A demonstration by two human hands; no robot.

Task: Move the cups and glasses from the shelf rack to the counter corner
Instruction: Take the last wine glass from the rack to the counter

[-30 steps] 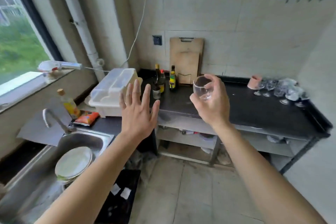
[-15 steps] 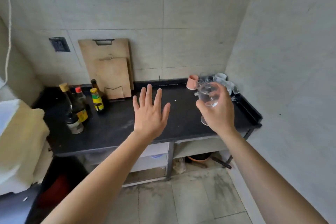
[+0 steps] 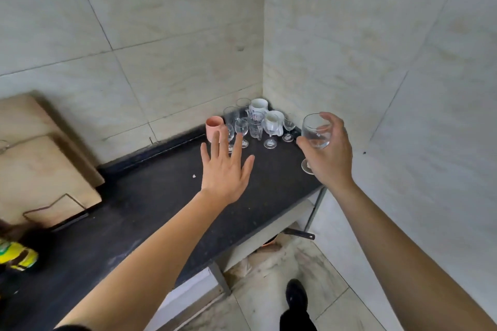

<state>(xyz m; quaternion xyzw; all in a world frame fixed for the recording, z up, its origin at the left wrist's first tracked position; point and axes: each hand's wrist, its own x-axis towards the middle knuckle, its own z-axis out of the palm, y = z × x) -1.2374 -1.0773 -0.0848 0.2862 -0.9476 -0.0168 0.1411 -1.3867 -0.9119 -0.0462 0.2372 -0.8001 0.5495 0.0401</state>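
Right hand (image 3: 329,154) is clamped round the bowl of 1 stemmed glass (image 3: 315,131), held upright above the counter's (image 3: 150,212) right edge, near the back-right corner cluster. Left hand (image 3: 224,169) hovers spread, empty. Judged light, slippery, fragile; bowl grip suits.

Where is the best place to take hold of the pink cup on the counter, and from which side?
Take the pink cup by its outer wall, from the left, a judgement only. It stands upright and shows no handle here, its left side is free, and stemmed glasses crowd its right. The open left hand is nearest.
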